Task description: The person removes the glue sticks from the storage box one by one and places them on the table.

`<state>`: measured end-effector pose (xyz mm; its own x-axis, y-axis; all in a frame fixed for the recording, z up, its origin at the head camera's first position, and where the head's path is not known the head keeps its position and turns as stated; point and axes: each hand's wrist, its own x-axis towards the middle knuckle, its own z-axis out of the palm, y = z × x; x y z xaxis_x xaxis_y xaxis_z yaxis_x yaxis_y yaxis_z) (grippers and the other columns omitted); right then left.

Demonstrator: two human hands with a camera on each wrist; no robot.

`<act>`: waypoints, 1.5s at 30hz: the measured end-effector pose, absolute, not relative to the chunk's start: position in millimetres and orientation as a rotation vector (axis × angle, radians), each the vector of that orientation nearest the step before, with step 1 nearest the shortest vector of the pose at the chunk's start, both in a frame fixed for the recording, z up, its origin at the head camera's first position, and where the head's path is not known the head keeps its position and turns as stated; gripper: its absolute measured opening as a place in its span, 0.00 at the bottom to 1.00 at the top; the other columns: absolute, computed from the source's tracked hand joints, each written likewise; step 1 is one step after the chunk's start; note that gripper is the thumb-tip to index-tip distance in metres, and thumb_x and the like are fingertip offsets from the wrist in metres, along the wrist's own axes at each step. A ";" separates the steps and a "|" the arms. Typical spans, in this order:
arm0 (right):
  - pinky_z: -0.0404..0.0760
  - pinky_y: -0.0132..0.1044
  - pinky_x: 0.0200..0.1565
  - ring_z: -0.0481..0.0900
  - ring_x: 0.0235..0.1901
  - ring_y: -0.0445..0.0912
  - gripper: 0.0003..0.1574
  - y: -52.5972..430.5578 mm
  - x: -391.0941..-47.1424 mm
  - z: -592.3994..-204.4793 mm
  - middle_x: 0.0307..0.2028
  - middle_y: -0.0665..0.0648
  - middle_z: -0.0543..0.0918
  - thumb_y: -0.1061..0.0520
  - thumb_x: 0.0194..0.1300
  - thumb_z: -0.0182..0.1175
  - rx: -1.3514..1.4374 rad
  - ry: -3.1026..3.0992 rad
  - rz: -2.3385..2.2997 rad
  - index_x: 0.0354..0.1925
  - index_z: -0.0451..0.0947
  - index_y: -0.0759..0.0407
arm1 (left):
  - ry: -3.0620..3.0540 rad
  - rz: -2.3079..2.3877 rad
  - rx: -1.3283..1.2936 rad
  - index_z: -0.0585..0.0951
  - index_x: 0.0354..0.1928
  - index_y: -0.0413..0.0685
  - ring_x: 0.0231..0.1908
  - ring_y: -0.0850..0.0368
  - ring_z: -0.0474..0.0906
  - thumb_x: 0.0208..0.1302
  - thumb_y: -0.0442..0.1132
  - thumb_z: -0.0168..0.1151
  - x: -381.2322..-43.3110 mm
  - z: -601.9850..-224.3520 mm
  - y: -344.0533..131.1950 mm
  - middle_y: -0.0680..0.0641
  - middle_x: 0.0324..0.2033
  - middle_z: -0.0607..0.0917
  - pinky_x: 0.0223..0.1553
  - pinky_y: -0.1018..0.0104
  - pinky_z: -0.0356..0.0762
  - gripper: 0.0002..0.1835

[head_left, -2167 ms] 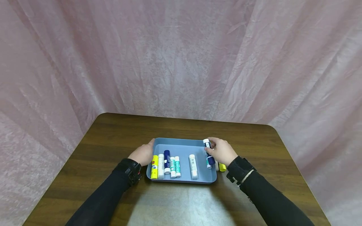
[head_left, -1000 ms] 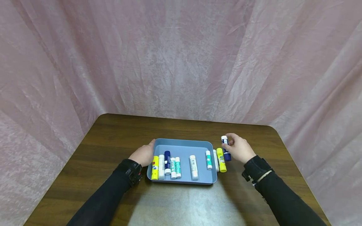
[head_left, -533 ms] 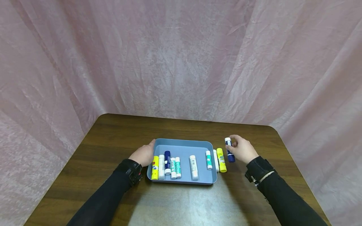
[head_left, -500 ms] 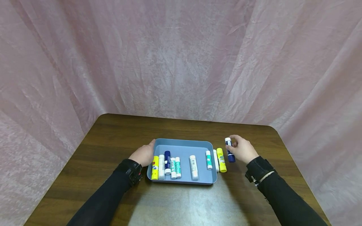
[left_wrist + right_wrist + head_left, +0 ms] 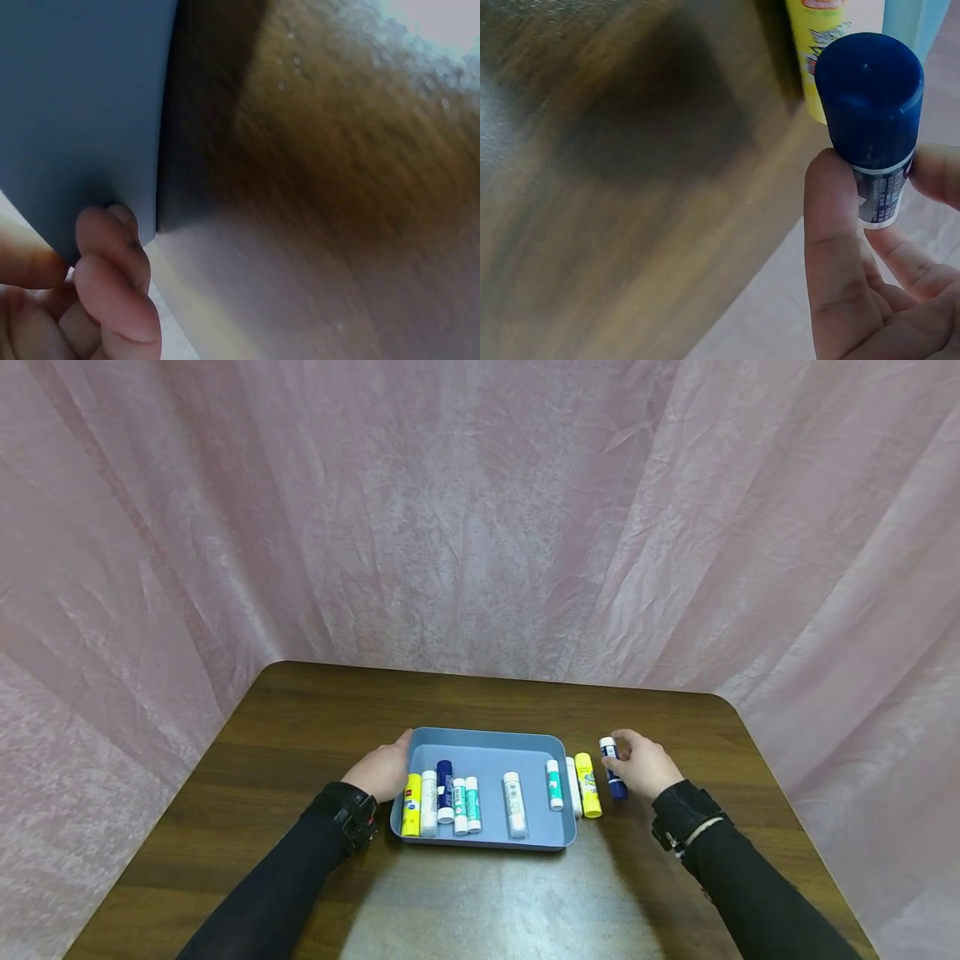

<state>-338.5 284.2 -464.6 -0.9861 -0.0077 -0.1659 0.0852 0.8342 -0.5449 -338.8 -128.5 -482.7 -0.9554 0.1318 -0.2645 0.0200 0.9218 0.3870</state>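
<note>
My right hand (image 5: pixel 643 767) pinches a dark blue glue stick (image 5: pixel 617 785) with a white end, just right of the tray. In the right wrist view its blue cap (image 5: pixel 870 94) faces the camera, thumb and fingers round the label. My left hand (image 5: pixel 381 770) holds the left side of the blue-grey tray (image 5: pixel 480 739); in the left wrist view curled fingers (image 5: pixel 112 247) lie against the tray's outer wall. At the tray's left lie a yellow glue stick (image 5: pixel 412 806), a white one (image 5: pixel 428 806), a dark blue one (image 5: pixel 445 793) and two small green-and-white ones (image 5: pixel 467 806).
Further right in the tray are a white glue stick (image 5: pixel 514 806) and a green-and-white one (image 5: pixel 554 785). Outside its right wall lie another white stick (image 5: pixel 573 789) and a yellow one (image 5: pixel 588 787). Under everything is a brown wooden table (image 5: pixel 337 710), with a pink curtain (image 5: pixel 480 527) behind.
My right hand has carried the dark blue glue stick from over the tray's right side to the table's right, past the yellow stick, then lowered it slightly towards me. The left hand stays put.
</note>
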 end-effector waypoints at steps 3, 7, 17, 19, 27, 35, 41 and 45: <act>0.75 0.36 0.32 0.77 0.35 0.51 0.34 284.8 -339.7 -470.2 0.42 0.64 0.80 0.53 0.70 0.63 0.048 2.867 -0.835 0.68 0.68 0.65 | 2.791 0.560 0.106 0.51 0.81 0.41 0.66 0.43 0.75 0.78 0.36 0.43 -338.9 -482.4 -128.5 0.36 0.69 0.75 0.68 0.42 0.71 0.32; 0.71 0.36 0.29 0.75 0.34 0.51 0.33 285.5 -341.7 -475.0 0.38 0.61 0.77 0.53 0.70 0.64 0.052 2.865 -0.830 0.67 0.68 0.65 | 2.788 0.555 0.099 0.51 0.81 0.42 0.66 0.43 0.75 0.79 0.37 0.42 -339.9 -482.7 -128.2 0.36 0.68 0.76 0.68 0.42 0.71 0.32; 0.73 0.37 0.31 0.77 0.35 0.51 0.33 284.5 -340.6 -481.1 0.39 0.62 0.80 0.54 0.69 0.65 0.035 2.872 -0.798 0.66 0.70 0.67 | 2.774 0.566 0.082 0.50 0.81 0.44 0.66 0.44 0.75 0.80 0.38 0.41 -341.7 -483.5 -128.8 0.37 0.69 0.75 0.69 0.42 0.70 0.32; 0.74 0.37 0.33 0.77 0.35 0.51 0.32 284.1 -340.8 -482.1 0.39 0.62 0.81 0.54 0.69 0.65 0.031 2.877 -0.784 0.66 0.70 0.67 | 2.775 0.566 0.084 0.50 0.81 0.44 0.67 0.43 0.74 0.80 0.38 0.41 -341.7 -483.4 -129.0 0.36 0.69 0.75 0.69 0.41 0.70 0.32; 0.74 0.38 0.34 0.77 0.35 0.51 0.32 282.7 -344.6 -488.4 0.39 0.61 0.81 0.52 0.69 0.64 0.044 2.870 -0.739 0.65 0.71 0.67 | 2.776 0.571 0.089 0.50 0.81 0.43 0.68 0.42 0.74 0.80 0.37 0.41 -340.6 -482.6 -129.1 0.36 0.69 0.74 0.69 0.41 0.69 0.32; 0.79 0.47 0.42 0.78 0.38 0.53 0.32 280.2 -344.0 -490.7 0.43 0.64 0.83 0.53 0.69 0.64 0.031 2.862 -0.705 0.64 0.72 0.70 | 2.782 0.575 0.099 0.51 0.81 0.42 0.64 0.44 0.77 0.80 0.37 0.42 -339.6 -481.9 -128.6 0.36 0.68 0.76 0.68 0.41 0.71 0.32; 0.80 0.51 0.45 0.78 0.39 0.54 0.33 278.6 -344.0 -493.2 0.44 0.66 0.84 0.53 0.69 0.65 0.023 2.864 -0.679 0.64 0.72 0.72 | 2.773 0.586 0.086 0.51 0.81 0.43 0.65 0.45 0.76 0.79 0.38 0.42 -338.6 -481.6 -128.3 0.37 0.69 0.75 0.69 0.41 0.70 0.32; 0.80 0.50 0.45 0.78 0.39 0.54 0.33 277.6 -343.8 -494.6 0.45 0.66 0.84 0.53 0.69 0.65 0.027 2.868 -0.672 0.64 0.72 0.71 | 2.772 0.576 0.084 0.50 0.81 0.43 0.66 0.45 0.75 0.79 0.37 0.41 -338.4 -481.4 -128.1 0.37 0.70 0.74 0.69 0.42 0.69 0.32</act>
<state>-343.8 277.6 -494.6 -0.9807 -0.0266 -0.1939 0.0624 0.8966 -0.4384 -338.4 -128.1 -481.4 -0.9509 0.1186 -0.2860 -0.0051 0.9175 0.3976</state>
